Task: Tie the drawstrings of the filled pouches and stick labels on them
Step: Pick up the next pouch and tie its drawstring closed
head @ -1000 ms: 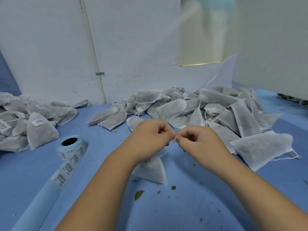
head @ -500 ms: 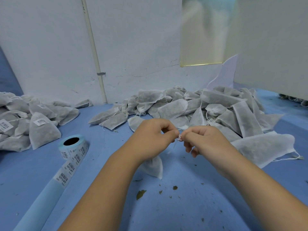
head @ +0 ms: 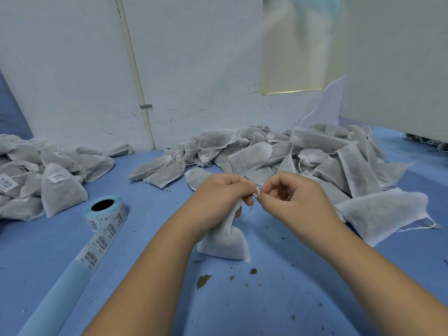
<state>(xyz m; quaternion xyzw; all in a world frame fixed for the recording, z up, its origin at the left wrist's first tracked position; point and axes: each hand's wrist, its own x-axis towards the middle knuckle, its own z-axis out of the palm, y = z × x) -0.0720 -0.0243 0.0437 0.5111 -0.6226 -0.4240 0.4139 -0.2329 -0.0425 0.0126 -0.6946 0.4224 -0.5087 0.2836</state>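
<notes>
The left hand (head: 218, 197) bunches the neck of a filled pouch (head: 225, 242), whose body rests on the blue surface (head: 242, 311) just below both hands. Its fingers (head: 243, 187) are curled tight, pinching the gathered cloth and the thin white drawstring (head: 257, 191). The right hand (head: 294, 201) meets it, thumb and forefinger closed on a small loop of the same string, its other fingers loosely bent and holding nothing. The knot looks half made, and the likeliest trouble is the loop slipping out of that narrow pinch, since the string is fine and offers little to grip. If it is drawn closed away from the neck, the mouth would probably stay slack and let the filling leak; leaf crumbs (head: 203, 280) already lie on the surface nearby. A hard tug could instead tear the thin fabric or snap the string. The heap of untied pouches (head: 266, 156) sits just behind the hands with loose strings trailing, which could snag a finger. The label roll (head: 104, 214) lies well apart to the left, near the labelled pouches (head: 58, 187), so reaching for it one-handed may let an unfinished knot loosen.
</notes>
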